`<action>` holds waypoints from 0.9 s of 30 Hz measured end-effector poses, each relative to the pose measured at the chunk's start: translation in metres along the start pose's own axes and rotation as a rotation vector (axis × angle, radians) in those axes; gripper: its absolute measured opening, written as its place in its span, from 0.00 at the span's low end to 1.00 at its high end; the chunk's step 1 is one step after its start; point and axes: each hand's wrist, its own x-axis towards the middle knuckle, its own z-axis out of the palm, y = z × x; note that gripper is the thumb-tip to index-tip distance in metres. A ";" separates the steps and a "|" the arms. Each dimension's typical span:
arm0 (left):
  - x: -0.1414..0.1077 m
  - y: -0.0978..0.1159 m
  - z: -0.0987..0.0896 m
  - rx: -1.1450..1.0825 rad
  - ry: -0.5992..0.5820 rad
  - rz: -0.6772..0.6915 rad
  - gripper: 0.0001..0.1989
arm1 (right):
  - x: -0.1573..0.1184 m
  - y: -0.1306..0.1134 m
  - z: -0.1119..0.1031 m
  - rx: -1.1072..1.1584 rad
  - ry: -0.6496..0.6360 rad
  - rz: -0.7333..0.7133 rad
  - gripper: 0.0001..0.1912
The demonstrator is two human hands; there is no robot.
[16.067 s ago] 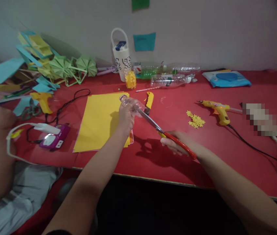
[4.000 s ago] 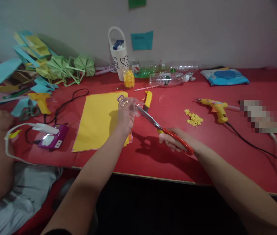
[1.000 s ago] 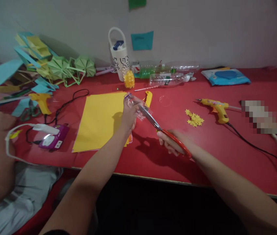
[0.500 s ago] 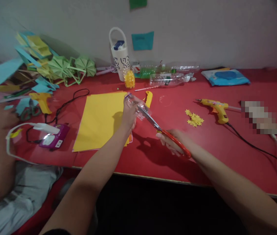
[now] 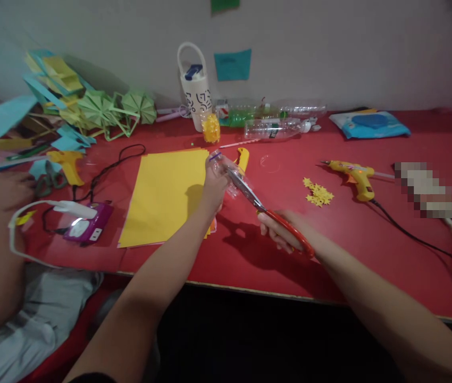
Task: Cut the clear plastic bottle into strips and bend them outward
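My left hand [image 5: 215, 186] is closed around a clear plastic bottle piece [image 5: 233, 187], held over the right edge of a stack of yellow paper [image 5: 166, 197]. In my right hand [image 5: 277, 230] are red-handled scissors [image 5: 290, 230], my fingers wrapped round the handles. Their blades [image 5: 245, 187] point up and left and lie against the clear plastic; whether they bite into it I cannot tell. Behind the plastic, a yellow-handled tool [image 5: 243, 159] rests on the red table.
A glue gun [image 5: 351, 175] and yellow paper stars [image 5: 318, 193] lie to the right. Clear bottles [image 5: 271, 129] and a white tumbler [image 5: 197, 98] stand along the wall. At left are a purple power adapter [image 5: 89, 226], another glue gun [image 5: 68, 166] and another person's hand [image 5: 8, 189].
My left hand has turned slightly and shifted a little right with the plastic. The scissors' handles have drawn closer together. The other person's hand has shifted slightly.
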 end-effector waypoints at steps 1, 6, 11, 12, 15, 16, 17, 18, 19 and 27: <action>0.000 0.000 0.000 -0.004 0.010 -0.003 0.19 | 0.000 0.000 0.001 -0.002 0.009 0.007 0.30; 0.001 0.001 0.000 0.000 0.072 -0.041 0.19 | -0.001 -0.003 0.002 -0.027 0.055 0.050 0.28; 0.001 0.001 0.001 0.029 0.042 0.012 0.18 | -0.001 -0.005 0.004 -0.034 0.066 0.106 0.26; 0.001 0.001 0.000 0.033 0.039 0.016 0.18 | -0.001 -0.005 0.005 -0.036 0.068 0.110 0.26; 0.003 0.000 -0.001 0.044 0.027 0.021 0.19 | -0.001 -0.006 0.006 -0.044 0.075 0.113 0.26; 0.003 0.000 -0.002 0.049 0.020 0.025 0.20 | -0.001 -0.006 0.006 -0.041 0.078 0.106 0.26; 0.004 -0.001 -0.003 0.051 0.013 0.031 0.20 | 0.000 -0.006 0.006 -0.034 0.079 0.095 0.27; 0.004 -0.001 -0.004 0.050 0.010 0.040 0.20 | 0.000 -0.005 0.006 -0.020 0.078 0.079 0.27; 0.005 -0.002 -0.004 0.047 0.009 0.049 0.20 | 0.000 -0.005 0.006 -0.001 0.071 0.059 0.28; 0.002 -0.005 -0.005 0.073 -0.050 0.038 0.25 | 0.002 0.003 0.000 0.034 0.010 -0.031 0.27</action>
